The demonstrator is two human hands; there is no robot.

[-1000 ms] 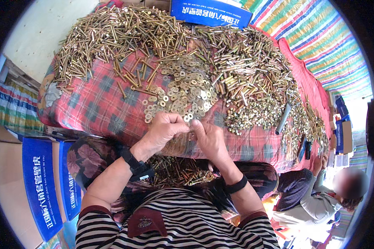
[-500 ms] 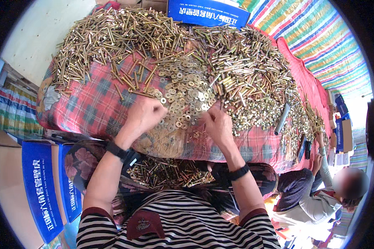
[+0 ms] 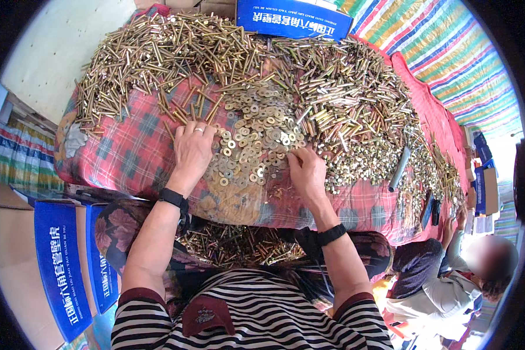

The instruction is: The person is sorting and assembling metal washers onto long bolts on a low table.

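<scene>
My left hand (image 3: 193, 153), with a ring on one finger, is at the near ends of several loose gold-coloured bolts (image 3: 199, 104). Its fingers curl down, and their tips are hidden. Flat round washers (image 3: 252, 154) lie in a spread pile between my hands. At the right edge of that pile my right hand (image 3: 307, 175) is closed, thumb and forefinger together; whatever they pinch is too small to make out. Small nuts (image 3: 356, 166) are heaped just right of it. Metal sleeves (image 3: 344, 93) are piled beyond the nuts.
A plaid cloth (image 3: 137, 140) covers the work surface. More bolts (image 3: 169, 52) are heaped at the far left. A grey tube (image 3: 399, 169) lies among the nuts. Bolts fill a container (image 3: 239, 242) at my lap. Blue boxes (image 3: 61, 262) stand at left; another person (image 3: 449, 280) sits at right.
My left hand has moved away from the washers, left and farther out to the loose bolts. My right hand stays by the washers' right edge, moved only slightly.
</scene>
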